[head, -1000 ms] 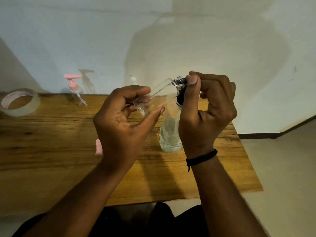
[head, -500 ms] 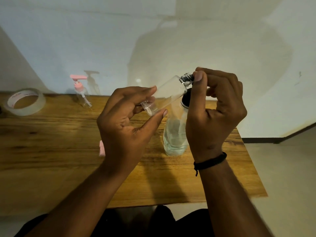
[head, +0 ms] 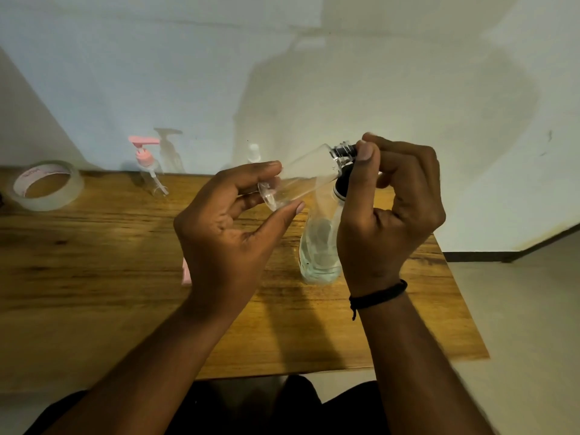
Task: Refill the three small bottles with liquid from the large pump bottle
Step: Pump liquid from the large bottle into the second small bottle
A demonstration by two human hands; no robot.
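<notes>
A: Table (head: 94, 277) surface?
B: Wood, visible grain, low sheen.
A: Small bottle (head: 301, 180)?
B: Clear, glossy; threaded neck looks metallic.
A: Far left?
B: Tape roll (head: 47, 186), translucent and glossy.

Two hands are up over the wooden table (head: 94, 277): a left hand (head: 226, 233) and a right hand (head: 389, 215). Four bottles show: one clear small bottle (head: 301, 178) held above the table, one large bottle (head: 320, 255) standing on it, one pink-pump bottle (head: 147, 166) at its far edge, and one white-capped bottle (head: 253, 153) (mostly hidden) there too. One tape roll (head: 47, 186) lies at the table's far left corner.
</notes>
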